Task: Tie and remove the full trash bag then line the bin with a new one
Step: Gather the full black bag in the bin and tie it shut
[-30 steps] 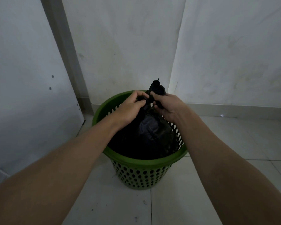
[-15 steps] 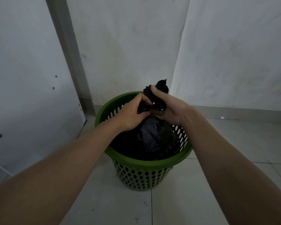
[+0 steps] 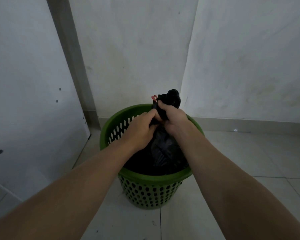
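A green perforated plastic bin (image 3: pixel 151 189) stands on the tiled floor in a wall corner. A full black trash bag (image 3: pixel 163 153) sits inside it, its mouth gathered into a bunch that sticks up above the rim. My right hand (image 3: pixel 173 118) grips the gathered neck, with the black top (image 3: pixel 171 99) poking out above my fist. My left hand (image 3: pixel 140 130) pinches the neck just below and to the left. A small red strip (image 3: pixel 154 97) shows beside the bunch.
White walls meet in a corner right behind the bin. A grey door frame (image 3: pixel 71 58) and a white door panel (image 3: pixel 24 101) stand at the left. Pale floor tiles (image 3: pixel 249 161) spread to the right and front of the bin.
My right hand has closed round the bag's neck and risen a little. The bunched top now stands higher above the rim, and a red strip has come into view.
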A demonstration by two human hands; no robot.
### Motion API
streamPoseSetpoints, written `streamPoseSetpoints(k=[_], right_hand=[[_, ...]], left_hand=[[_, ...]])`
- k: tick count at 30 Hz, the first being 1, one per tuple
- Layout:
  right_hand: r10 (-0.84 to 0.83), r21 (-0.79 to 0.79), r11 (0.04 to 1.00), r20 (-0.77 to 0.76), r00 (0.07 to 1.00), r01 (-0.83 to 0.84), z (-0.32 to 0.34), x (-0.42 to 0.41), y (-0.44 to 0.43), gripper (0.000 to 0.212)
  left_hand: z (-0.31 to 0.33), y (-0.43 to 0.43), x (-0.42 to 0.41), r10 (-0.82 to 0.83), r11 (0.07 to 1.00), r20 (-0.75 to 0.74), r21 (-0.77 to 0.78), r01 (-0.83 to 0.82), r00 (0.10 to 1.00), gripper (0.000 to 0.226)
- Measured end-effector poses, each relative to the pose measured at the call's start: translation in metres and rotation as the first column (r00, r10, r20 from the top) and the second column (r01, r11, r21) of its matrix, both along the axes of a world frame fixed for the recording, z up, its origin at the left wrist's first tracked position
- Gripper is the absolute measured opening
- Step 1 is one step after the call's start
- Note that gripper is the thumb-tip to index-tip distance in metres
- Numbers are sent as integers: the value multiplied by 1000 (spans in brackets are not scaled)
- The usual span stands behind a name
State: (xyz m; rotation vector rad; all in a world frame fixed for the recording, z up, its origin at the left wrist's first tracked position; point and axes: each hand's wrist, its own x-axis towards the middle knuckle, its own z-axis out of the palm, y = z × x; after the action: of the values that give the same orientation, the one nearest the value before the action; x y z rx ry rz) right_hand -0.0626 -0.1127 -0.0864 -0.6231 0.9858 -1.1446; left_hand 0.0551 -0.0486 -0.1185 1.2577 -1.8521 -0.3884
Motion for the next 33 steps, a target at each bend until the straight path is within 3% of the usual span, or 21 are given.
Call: streamPoseSetpoints(k=[3,4,6,8,10,13,16,19,22,24,26,29,33], right_hand=[[238,-82,970,98,966,-231,3,-19,1,41],[315,-111,945,68,947,-306,3,-28,1,41],[387,-127,898,-229,893,-421,4,-41,4,43],[360,-86,874,-545,758,-477,0,-44,4,44],[392,-52,837,-637,663,-545,1,-39,8,43],[486,-74,695,-684,544,-715,8,-26,23,34],[228,-193,604,-888,399,-773,0,-8,33,21],[24,-334,597,-901,432,-729,-11,4,37,5],[-25,-374,644,-882,471,-667,-12,5,34,10],[-23,-355,682,-885,466,-640,-13,6,34,23],[-30,-353,715,-878,478,-604,-16,7,34,30],[-92,-377,732,-880,467,-567,-23,13,36,32],[-168,-413,757,-872,460,-506,-23,24,42,30]], left_hand=[[6,-2,3,23,1000,-4,13,-23,1000,10],[7,-2,5,35,999,-10,17,-35,999,12],[8,-1,9,57,997,-8,50,-56,998,15],[11,-1,11,66,988,-50,145,-58,997,18],[15,1,11,110,977,-164,200,-76,980,25],[16,4,18,240,965,-257,163,-203,936,25],[16,8,24,280,956,-293,172,-237,914,33],[20,10,29,309,949,-234,139,-283,922,28],[25,19,31,362,932,-6,23,-362,932,25],[21,27,36,470,880,275,-68,-471,838,28],[12,33,45,526,797,442,40,-602,726,38],[6,39,50,542,709,281,354,-610,792,52],[9,43,53,589,656,278,382,-650,758,53]])
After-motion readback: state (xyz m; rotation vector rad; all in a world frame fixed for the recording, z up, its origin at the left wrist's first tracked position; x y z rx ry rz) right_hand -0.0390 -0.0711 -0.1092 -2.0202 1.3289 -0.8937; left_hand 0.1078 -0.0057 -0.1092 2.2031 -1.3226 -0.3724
